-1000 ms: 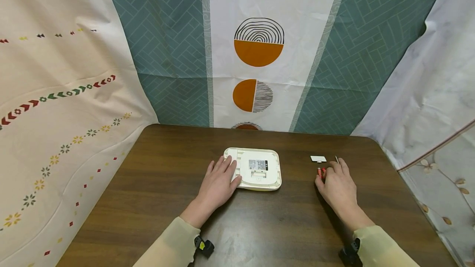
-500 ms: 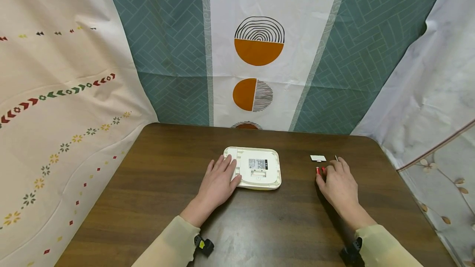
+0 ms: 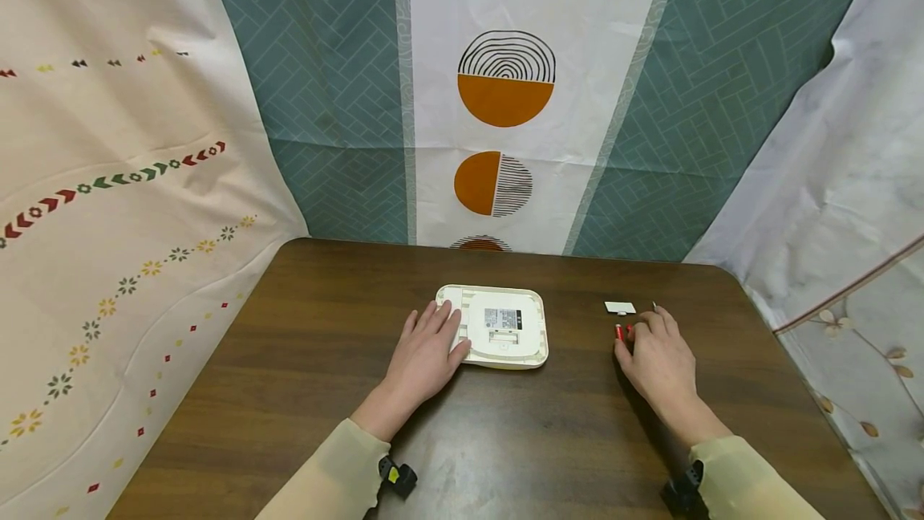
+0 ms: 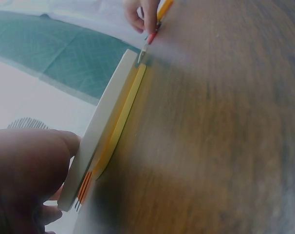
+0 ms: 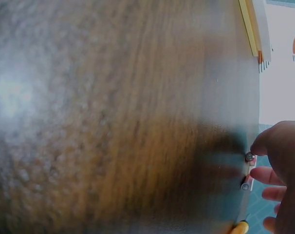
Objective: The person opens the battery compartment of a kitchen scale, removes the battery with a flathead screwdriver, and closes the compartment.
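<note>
A white, rounded-square device point(image 3: 530, 351) lies underside up on the table, with a label and an uncovered battery slot; its lower layer is yellow. My left hand point(image 3: 422, 355) rests on its left side, fingers extended. My right hand point(image 3: 660, 355) hangs over two red batteries point(image 3: 618, 332) at the right. In the right wrist view, my thumb reaches one battery point(image 5: 249, 157) and my index finger is beside the other battery point(image 5: 245, 186); thumb and index stand apart. Whether either battery is lifted cannot be seen.
A small white battery cover point(image 3: 620, 308) lies behind the batteries. Beside my right hand is a yellow-handled thing point(image 5: 241, 227); in the head view only a thin metal tip point(image 3: 654, 306) shows past the fingers. Patterned cloth point(image 3: 346, 167) hangs behind the brown table point(image 3: 289, 343).
My right hand has moved very slightly to the right, and the left battery has shifted a little to the left. My left hand and the device have stayed put.
</note>
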`<state>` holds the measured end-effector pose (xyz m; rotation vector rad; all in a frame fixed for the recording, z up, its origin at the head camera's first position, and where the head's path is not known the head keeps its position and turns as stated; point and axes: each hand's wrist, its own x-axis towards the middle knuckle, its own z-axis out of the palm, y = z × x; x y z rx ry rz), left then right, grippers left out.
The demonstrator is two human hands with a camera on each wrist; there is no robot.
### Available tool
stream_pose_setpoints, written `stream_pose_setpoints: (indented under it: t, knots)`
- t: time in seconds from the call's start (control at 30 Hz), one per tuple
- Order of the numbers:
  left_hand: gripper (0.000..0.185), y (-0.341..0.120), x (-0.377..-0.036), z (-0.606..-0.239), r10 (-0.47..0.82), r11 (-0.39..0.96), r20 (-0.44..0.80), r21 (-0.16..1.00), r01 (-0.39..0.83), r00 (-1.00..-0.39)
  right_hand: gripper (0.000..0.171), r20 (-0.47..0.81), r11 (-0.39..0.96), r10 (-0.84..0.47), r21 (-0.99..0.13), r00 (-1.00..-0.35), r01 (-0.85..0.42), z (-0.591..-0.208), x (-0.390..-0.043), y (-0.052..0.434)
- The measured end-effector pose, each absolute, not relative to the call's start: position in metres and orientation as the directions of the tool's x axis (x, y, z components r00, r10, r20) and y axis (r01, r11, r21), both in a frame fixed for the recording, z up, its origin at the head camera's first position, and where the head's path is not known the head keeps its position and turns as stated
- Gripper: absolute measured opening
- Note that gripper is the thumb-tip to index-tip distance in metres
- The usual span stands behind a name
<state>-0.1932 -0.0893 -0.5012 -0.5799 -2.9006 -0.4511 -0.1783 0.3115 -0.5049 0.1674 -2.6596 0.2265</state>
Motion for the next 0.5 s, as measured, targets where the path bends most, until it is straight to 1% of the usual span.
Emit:
stream_pose_setpoints:
  t: [0.17, 0.5]
  knots:
    - [0.059, -0.0892, -0.1931, -0.5008, 0.352, 0.880, 0.205, 0.259, 0.397, -0.913, 0.025, 0.453, 0.979, -0.072, -0.137, -0.889, -0.149, -0.5053, -0.1784, 0.3113]
    - [0.060, -0.0888, -0.1925, -0.4999, 0.355, 0.880, 0.204, 0.256, 0.400, -0.912, 0.023, 0.477, 0.973, -0.081, -0.154, -0.875, -0.174, -0.5028, -0.1784, 0.3097]
